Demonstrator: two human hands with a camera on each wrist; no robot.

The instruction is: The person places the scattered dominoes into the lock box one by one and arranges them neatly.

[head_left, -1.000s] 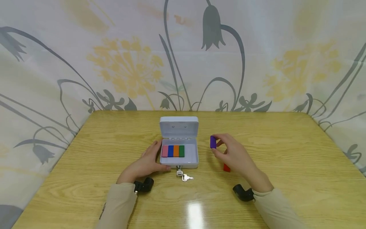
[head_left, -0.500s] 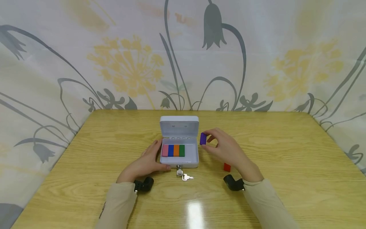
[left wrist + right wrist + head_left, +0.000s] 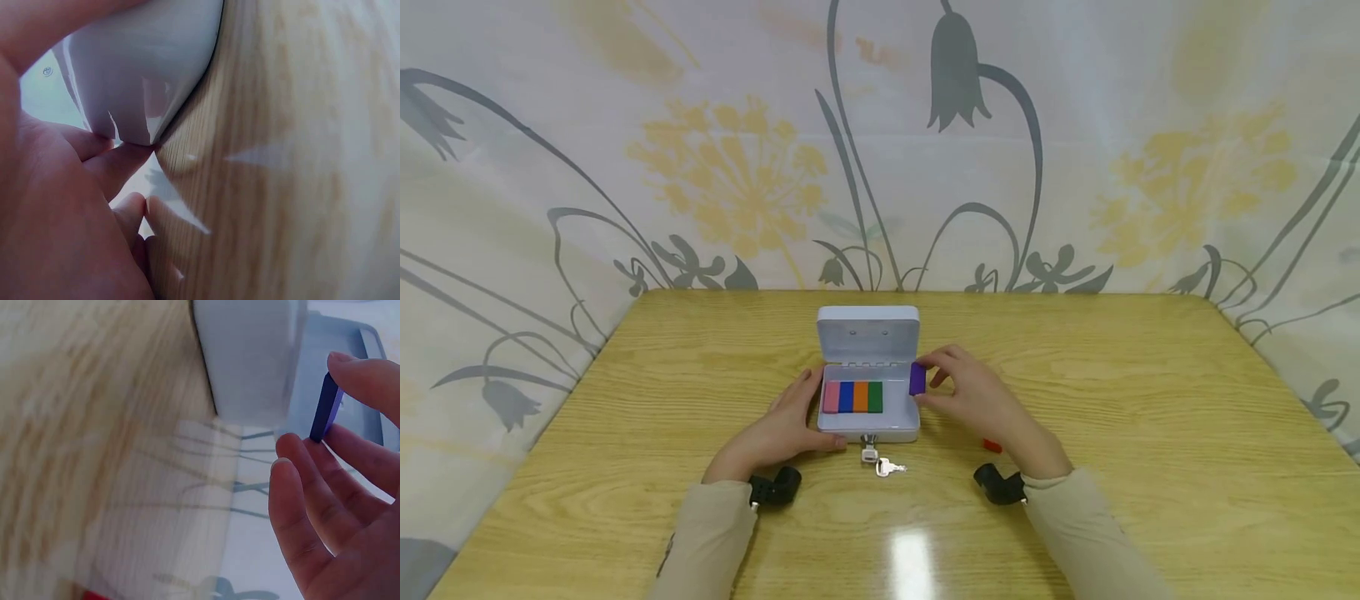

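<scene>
A small white metal cash box (image 3: 901,408) stands with its lid (image 3: 868,335) up. Inside on the left, a pink block (image 3: 831,397), a blue block (image 3: 846,397), an orange block (image 3: 861,397) and a green block (image 3: 876,397) lie side by side. My left hand (image 3: 778,427) holds the box's left side, thumb along the front and fingers towards the back corner. My right hand (image 3: 973,396) pinches a purple block (image 3: 917,379) between thumb and fingertips, over the box's right wall. In the right wrist view, the purple block (image 3: 326,407) is seen edge-on.
One key (image 3: 869,454) hangs at the box's front lock, and another key (image 3: 889,467) lies beside it on the wooden table (image 3: 700,342). A red block (image 3: 992,446) lies partly hidden beneath my right forearm. A floral cloth (image 3: 880,150) hangs behind the table.
My right hand has moved left with the purple block, from the table beside the box to its right wall. My left hand has stayed on the box.
</scene>
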